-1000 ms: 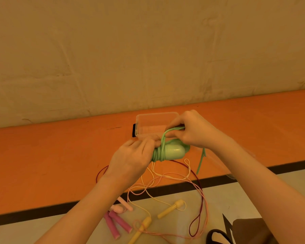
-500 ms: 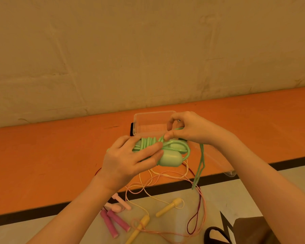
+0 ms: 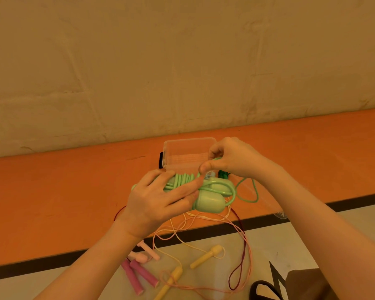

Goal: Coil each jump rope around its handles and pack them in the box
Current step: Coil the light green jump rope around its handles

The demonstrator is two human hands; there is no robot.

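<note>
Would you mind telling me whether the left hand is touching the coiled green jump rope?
Touching: the head view shows the left hand gripping the coiled green jump rope, fingers lying across its coils.

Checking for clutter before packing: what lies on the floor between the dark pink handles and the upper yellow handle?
In the head view, only thin pale cord crosses the grey floor between the dark pink handles and the upper yellow handle.

Green handles (image 3: pixel 209 202) smooth glossy plastic; box (image 3: pixel 188 148) clear plastic.
</note>
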